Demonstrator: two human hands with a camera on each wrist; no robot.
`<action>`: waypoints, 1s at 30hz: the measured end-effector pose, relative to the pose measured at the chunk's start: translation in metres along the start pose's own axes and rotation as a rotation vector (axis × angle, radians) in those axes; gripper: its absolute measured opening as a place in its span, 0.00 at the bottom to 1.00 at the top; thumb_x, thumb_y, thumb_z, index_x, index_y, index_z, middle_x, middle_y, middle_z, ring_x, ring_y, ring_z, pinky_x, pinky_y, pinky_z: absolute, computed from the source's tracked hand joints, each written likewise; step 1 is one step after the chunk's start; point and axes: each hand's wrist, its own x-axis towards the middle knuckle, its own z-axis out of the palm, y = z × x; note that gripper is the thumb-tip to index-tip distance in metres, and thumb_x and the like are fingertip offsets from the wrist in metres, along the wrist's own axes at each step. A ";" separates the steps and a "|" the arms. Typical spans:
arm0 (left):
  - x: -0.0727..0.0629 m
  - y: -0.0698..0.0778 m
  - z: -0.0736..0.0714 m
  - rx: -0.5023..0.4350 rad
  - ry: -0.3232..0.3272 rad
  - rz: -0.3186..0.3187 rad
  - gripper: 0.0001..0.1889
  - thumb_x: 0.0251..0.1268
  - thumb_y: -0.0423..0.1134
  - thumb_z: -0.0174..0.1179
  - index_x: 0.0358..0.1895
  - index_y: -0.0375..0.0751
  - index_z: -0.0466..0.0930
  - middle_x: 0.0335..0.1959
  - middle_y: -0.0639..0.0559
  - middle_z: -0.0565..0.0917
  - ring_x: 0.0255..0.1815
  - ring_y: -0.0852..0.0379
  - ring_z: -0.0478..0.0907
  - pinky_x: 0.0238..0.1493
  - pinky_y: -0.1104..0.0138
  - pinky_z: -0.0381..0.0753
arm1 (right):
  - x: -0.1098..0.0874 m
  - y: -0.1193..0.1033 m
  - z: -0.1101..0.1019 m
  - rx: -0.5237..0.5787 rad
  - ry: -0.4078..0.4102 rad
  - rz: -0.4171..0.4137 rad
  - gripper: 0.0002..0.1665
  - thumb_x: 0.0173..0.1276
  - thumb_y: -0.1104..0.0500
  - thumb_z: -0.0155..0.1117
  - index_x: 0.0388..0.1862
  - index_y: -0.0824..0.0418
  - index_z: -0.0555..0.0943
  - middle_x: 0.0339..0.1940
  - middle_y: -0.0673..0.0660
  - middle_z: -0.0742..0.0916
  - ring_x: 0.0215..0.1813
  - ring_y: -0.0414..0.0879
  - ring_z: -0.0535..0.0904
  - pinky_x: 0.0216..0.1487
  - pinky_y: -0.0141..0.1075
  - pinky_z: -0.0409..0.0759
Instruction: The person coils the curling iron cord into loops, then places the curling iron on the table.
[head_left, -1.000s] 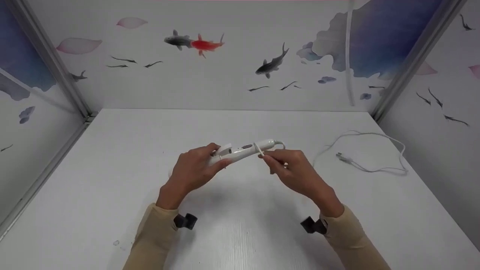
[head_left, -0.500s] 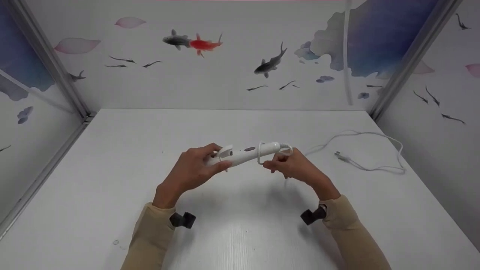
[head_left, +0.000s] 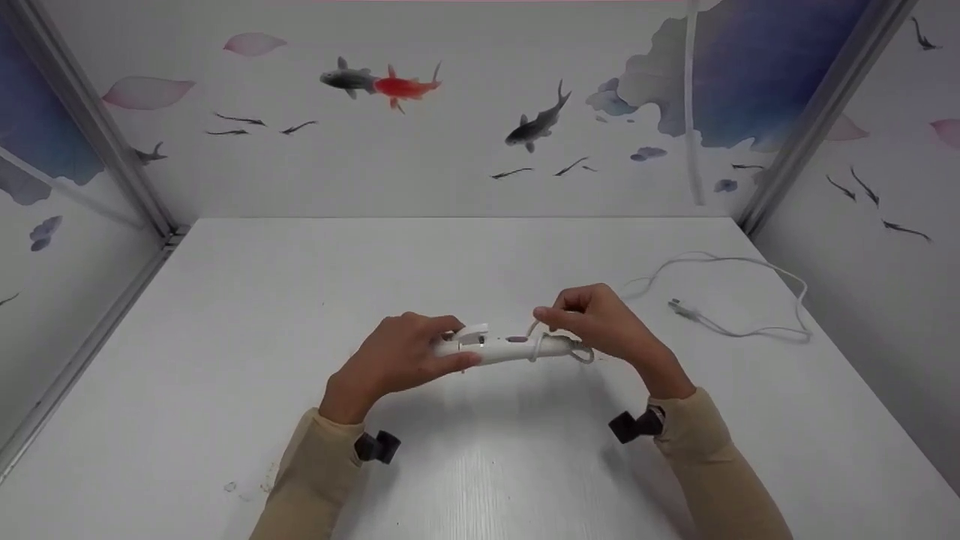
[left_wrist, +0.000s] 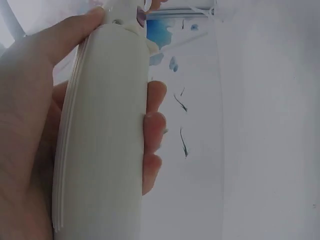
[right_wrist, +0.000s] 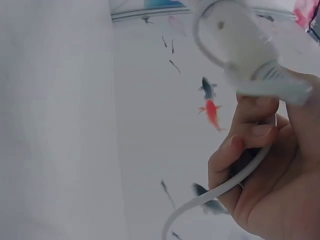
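My left hand point(head_left: 412, 352) grips the barrel end of a white curling iron point(head_left: 499, 354), its thumb lying along the near side by the raised clamp lever point(head_left: 471, 330). The left wrist view shows the wide ribbed barrel point(left_wrist: 107, 130) filling the palm, with fingertips point(left_wrist: 155, 131) curled round its far side. The iron's white cord point(head_left: 585, 354) bends back from the handle end and loops round the handle point(right_wrist: 242, 37). Just above that end, my right hand point(head_left: 600, 319) pinches the cord between thumb and finger. In the right wrist view, more cord point(right_wrist: 210, 194) runs through the curled fingers and hangs down.
The rest of the cord point(head_left: 757, 260) lies in a wide loop on the white table point(head_left: 420, 255) at the right, with its plug point(head_left: 681, 307) inside the loop. Printed panels with fish point(head_left: 405, 88) enclose the table's back and sides. Black cameras point(head_left: 634, 426) sit at both wrists.
My right hand has brought the cord from the near side of the handle up over to the far side, forming a loop. The curling iron has come lower and levelled out.
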 end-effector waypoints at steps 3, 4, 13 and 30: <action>0.001 0.000 0.001 0.042 0.029 -0.017 0.23 0.66 0.62 0.61 0.53 0.49 0.83 0.36 0.51 0.87 0.28 0.59 0.73 0.32 0.66 0.71 | -0.010 -0.016 0.000 -0.085 0.015 -0.037 0.19 0.73 0.45 0.63 0.30 0.58 0.85 0.21 0.49 0.75 0.29 0.44 0.69 0.30 0.35 0.70; 0.001 -0.001 0.000 0.053 0.037 -0.025 0.24 0.66 0.61 0.61 0.53 0.48 0.82 0.36 0.51 0.87 0.28 0.58 0.73 0.31 0.65 0.71 | -0.013 -0.020 0.000 -0.105 0.017 -0.051 0.18 0.74 0.46 0.62 0.31 0.57 0.85 0.21 0.49 0.73 0.28 0.43 0.68 0.30 0.34 0.68; 0.001 0.001 -0.001 0.092 0.075 -0.048 0.22 0.66 0.60 0.62 0.51 0.48 0.82 0.35 0.52 0.86 0.27 0.57 0.73 0.31 0.65 0.71 | -0.027 -0.036 0.005 -0.266 0.043 -0.245 0.14 0.78 0.56 0.56 0.43 0.59 0.87 0.23 0.48 0.82 0.26 0.38 0.66 0.31 0.30 0.68; 0.000 0.006 -0.003 0.083 0.250 -0.114 0.26 0.64 0.62 0.63 0.54 0.44 0.82 0.36 0.48 0.88 0.27 0.55 0.75 0.30 0.63 0.74 | -0.022 -0.029 0.019 -0.171 -0.092 -0.372 0.11 0.79 0.58 0.53 0.39 0.56 0.83 0.28 0.49 0.81 0.31 0.39 0.74 0.37 0.32 0.74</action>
